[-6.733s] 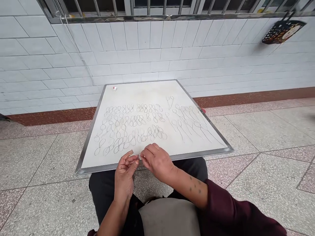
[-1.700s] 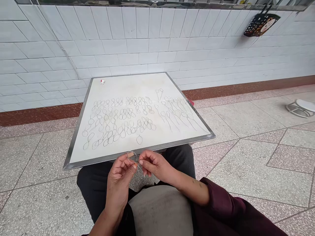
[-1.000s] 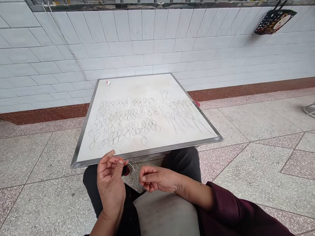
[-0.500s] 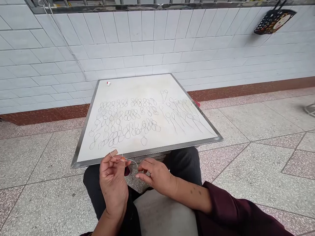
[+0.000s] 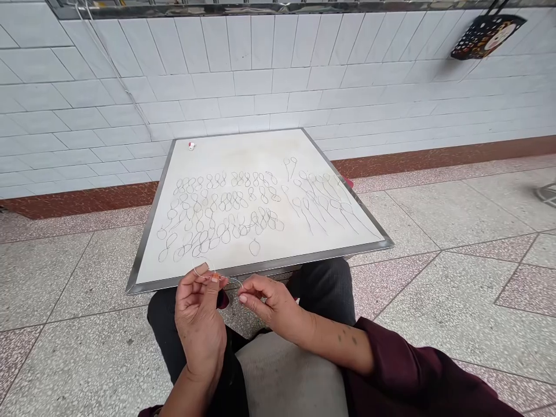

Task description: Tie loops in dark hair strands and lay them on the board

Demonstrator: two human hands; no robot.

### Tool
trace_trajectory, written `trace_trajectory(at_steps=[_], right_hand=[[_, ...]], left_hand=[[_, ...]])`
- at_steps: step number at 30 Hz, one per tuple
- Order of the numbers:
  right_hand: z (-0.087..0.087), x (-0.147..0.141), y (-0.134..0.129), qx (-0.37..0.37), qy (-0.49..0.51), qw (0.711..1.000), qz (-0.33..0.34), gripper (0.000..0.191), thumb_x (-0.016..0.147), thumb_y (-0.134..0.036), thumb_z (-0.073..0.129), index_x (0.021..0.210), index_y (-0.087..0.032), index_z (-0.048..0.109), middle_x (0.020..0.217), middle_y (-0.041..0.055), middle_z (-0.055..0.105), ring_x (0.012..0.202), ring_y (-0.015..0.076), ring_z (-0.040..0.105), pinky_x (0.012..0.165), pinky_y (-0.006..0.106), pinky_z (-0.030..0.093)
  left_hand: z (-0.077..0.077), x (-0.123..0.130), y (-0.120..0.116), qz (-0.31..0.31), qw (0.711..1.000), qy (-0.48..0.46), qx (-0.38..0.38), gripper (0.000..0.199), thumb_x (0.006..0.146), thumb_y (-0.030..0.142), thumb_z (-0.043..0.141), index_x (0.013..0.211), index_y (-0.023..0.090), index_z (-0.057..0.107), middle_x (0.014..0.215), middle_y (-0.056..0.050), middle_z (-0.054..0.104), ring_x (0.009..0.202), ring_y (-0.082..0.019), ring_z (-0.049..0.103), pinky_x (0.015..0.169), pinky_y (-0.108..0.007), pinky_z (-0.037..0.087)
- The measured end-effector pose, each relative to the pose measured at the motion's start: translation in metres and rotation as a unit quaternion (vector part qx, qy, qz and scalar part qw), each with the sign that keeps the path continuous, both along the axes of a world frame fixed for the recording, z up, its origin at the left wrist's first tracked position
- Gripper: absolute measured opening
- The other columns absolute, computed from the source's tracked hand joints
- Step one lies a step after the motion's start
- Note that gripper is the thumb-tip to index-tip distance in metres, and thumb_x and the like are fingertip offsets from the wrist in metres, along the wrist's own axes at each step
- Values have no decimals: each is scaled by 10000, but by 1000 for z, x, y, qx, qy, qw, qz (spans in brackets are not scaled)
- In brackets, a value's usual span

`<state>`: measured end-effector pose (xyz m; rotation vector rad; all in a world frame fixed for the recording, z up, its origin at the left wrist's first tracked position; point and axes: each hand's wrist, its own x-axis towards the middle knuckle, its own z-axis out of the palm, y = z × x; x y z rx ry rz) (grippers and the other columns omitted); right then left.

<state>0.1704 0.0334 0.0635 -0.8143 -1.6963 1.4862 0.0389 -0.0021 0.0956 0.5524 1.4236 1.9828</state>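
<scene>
My left hand, palm up below the table's front edge, pinches a thin pale wire between thumb and fingers. Part of that wire curves in a loop above the fingertips. Its other end reaches my right hand, whose thumb and forefinger are closed on it. Beyond the hands, many thin twisted wire loops lie in rows on the white tabletop. On the right side of the top are loops with long straight tails.
A small red and white object sits at the table's far left corner. The table's metal rim is just beyond my hands. Behind stands a white tiled wall, with a dark patterned bag hanging at the upper right.
My right thumb and forefinger have closed on the wire's free end; they were apart before. My left hand keeps its pinch, nearly in place.
</scene>
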Motion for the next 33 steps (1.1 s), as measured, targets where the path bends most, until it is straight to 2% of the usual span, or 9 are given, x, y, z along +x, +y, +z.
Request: trace_trajectory(at_steps=[7, 12, 15, 17, 19, 24, 27, 31, 33], right_hand=[[1, 2, 0, -121, 62, 985, 104, 328, 895, -534, 658, 897, -206, 673, 773, -10, 597, 700, 129, 559, 683, 275, 454], [-1, 8, 4, -292, 87, 927, 218, 390, 802, -553, 767, 857, -178, 676, 679, -37, 570, 617, 97, 519, 628, 240, 403], [-5, 11, 5, -343, 91, 904, 238, 391, 777, -530, 803, 863, -168, 684, 687, -33, 586, 605, 84, 520, 616, 227, 384], [-6, 12, 5, -319, 77, 915, 235, 398, 788, -543, 788, 880, -168, 690, 707, -28, 596, 626, 91, 539, 640, 235, 405], [-4, 13, 5, -245, 60, 942, 221, 399, 833, -562, 734, 910, -172, 694, 743, -15, 617, 674, 106, 566, 687, 255, 436], [1, 10, 1, -95, 43, 986, 131, 340, 917, -536, 627, 899, -198, 651, 740, -11, 620, 679, 129, 567, 696, 274, 461], [4, 8, -3, -29, -13, 996, 88, 265, 951, -437, 596, 819, -210, 624, 716, -15, 603, 653, 130, 534, 646, 258, 430], [3, 9, -6, 112, -75, 988, 75, 214, 985, -301, 517, 811, -211, 605, 757, 5, 585, 746, 158, 527, 723, 290, 416], [0, 9, -6, 122, -77, 985, 91, 212, 981, -290, 512, 805, -205, 594, 763, 9, 572, 749, 161, 519, 726, 299, 412]], left_hand=[[3, -3, 2, -28, 997, -67, 12, 326, 717, 197, 831, 1017, 212, 706, 786, 46, 628, 704, -98, 635, 761, -262, 553], [0, -6, -1, -71, 994, -78, 15, 351, 692, 195, 850, 1016, 207, 715, 790, 35, 654, 695, -96, 636, 712, -226, 539], [-1, -6, -2, -81, 993, -82, 17, 365, 684, 196, 859, 1021, 214, 721, 798, 31, 660, 684, -93, 633, 667, -205, 525], [-1, -5, -3, -77, 994, -81, 21, 377, 694, 194, 856, 1045, 223, 722, 794, 38, 645, 687, -89, 628, 670, -201, 524], [-1, -4, -4, -74, 994, -72, 25, 378, 723, 197, 841, 1079, 235, 719, 785, 45, 621, 698, -85, 621, 690, -198, 525], [2, 1, -4, -76, 996, -51, 11, 363, 768, 222, 813, 1114, 258, 707, 782, 55, 589, 711, -80, 608, 714, -196, 522], [2, 4, -4, -68, 996, -51, 9, 362, 763, 227, 818, 1106, 255, 706, 790, 56, 588, 702, -77, 604, 715, -201, 523], [0, 4, -5, -67, 996, -61, 13, 382, 745, 215, 830, 1106, 241, 709, 784, 51, 595, 698, -83, 605, 722, -210, 527], [-1, 4, -6, -77, 995, -65, 6, 392, 734, 218, 839, 1104, 229, 711, 783, 46, 606, 690, -86, 606, 715, -209, 526]])
